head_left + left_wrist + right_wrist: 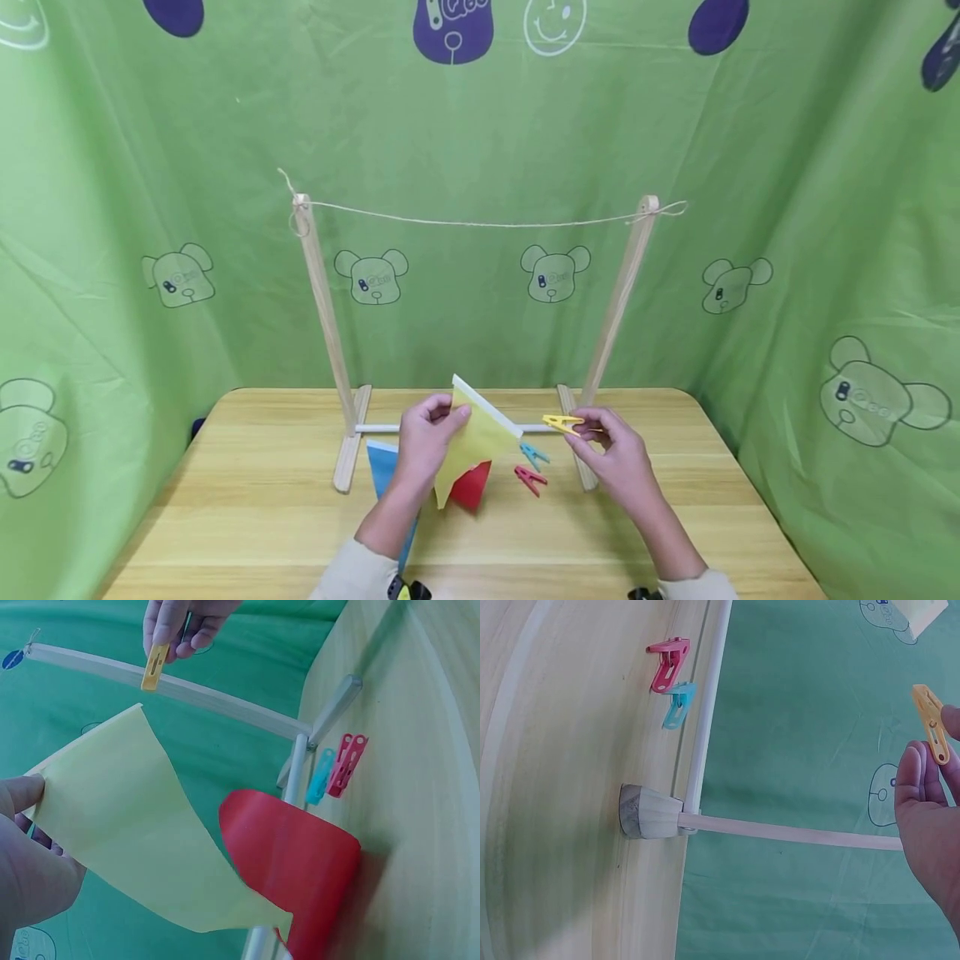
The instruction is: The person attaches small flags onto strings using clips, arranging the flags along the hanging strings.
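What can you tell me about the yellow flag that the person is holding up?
The yellow flag is a plain, pale piece, thin like paper or fabric, with a straight white strip along its top edge. It narrows toward its lower end and bends slightly. The left hand pinches it near one end of the strip, so it hangs tilted, its lower end overlapping the red flag in view. Whether those two touch is unclear.

Smooth plastic yellow clothespin (929,712), matt yellow pennant (127,817), wood-grained tabletop (247,500)
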Available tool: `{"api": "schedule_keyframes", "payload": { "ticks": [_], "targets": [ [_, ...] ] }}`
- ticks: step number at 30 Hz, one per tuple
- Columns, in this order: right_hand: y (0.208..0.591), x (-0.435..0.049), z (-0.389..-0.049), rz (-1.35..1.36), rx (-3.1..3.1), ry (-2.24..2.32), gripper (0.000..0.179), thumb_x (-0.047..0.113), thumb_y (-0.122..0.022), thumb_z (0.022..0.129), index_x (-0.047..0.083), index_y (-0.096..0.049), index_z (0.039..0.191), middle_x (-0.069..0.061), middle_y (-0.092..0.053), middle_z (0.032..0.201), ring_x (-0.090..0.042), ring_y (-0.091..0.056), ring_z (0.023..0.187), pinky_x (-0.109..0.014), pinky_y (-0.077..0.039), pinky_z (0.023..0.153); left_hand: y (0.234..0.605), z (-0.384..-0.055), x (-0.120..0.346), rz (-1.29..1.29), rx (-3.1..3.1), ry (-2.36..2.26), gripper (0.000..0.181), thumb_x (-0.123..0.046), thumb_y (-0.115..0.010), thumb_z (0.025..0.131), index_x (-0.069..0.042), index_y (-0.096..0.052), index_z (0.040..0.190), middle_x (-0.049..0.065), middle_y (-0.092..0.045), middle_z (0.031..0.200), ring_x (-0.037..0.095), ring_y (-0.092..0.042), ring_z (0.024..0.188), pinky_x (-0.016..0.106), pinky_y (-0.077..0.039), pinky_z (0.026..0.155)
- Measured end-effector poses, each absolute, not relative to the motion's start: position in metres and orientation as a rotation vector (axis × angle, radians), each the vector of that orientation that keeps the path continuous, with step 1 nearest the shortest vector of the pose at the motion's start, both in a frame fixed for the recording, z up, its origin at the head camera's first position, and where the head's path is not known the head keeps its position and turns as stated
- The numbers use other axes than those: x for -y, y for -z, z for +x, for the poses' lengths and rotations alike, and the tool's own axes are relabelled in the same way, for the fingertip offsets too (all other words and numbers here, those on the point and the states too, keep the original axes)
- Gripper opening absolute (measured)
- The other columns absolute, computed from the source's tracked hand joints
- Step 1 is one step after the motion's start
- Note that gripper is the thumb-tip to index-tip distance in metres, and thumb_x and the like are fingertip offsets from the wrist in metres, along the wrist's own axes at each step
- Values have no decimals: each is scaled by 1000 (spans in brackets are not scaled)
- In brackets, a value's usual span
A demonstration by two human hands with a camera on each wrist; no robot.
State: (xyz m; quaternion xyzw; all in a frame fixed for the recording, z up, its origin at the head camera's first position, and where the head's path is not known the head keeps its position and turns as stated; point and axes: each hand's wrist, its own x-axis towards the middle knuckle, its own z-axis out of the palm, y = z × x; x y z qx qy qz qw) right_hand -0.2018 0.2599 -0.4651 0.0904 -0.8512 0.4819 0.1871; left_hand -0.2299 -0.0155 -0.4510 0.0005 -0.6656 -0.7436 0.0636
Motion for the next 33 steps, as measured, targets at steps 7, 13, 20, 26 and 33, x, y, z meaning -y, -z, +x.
{"api": "schedule_keyframes", "payload": {
  "ticks": [7,13,20,26,33],
  "targets": [
    [461,-263,-203,242,2403,-1341,29,0,-77,90,3,-67,117,-11,-69,113,-4,-64,94,-11,-55,86,445,-232,16,-43,2000,2217,23,-9,-80,89,6,-73,104,3,-69,87,9,-61,79,18,-55,70],
    [459,-267,-206,282,2358,-1346,30,-2,-77,89,0,-66,117,-15,-69,111,-4,-64,93,-10,-54,86,440,-233,14,-54,1973,2231,21,-8,-80,89,6,-73,103,2,-69,86,9,-61,79,18,-55,70],
    [451,-269,-208,288,2347,-1342,31,-2,-77,89,0,-66,119,-14,-69,111,-2,-63,93,-10,-54,86,438,-237,10,-78,1929,2261,21,-6,-80,89,7,-73,104,1,-68,86,10,-60,79,18,-54,70],
    [442,-271,-211,312,2312,-1368,34,-5,-77,88,-4,-64,119,-18,-68,112,-2,-63,93,-10,-54,86,433,-239,6,-91,1886,2261,20,-4,-79,89,9,-72,103,2,-68,86,9,-61,78,18,-55,70],
    [429,-274,-212,315,2292,-1350,33,-5,-76,89,-3,-64,119,-17,-67,113,-2,-63,93,-11,-55,85,426,-242,-2,-122,1849,2255,18,-2,-79,88,8,-73,102,0,-68,84,9,-61,77,18,-54,68]
  ]
}}
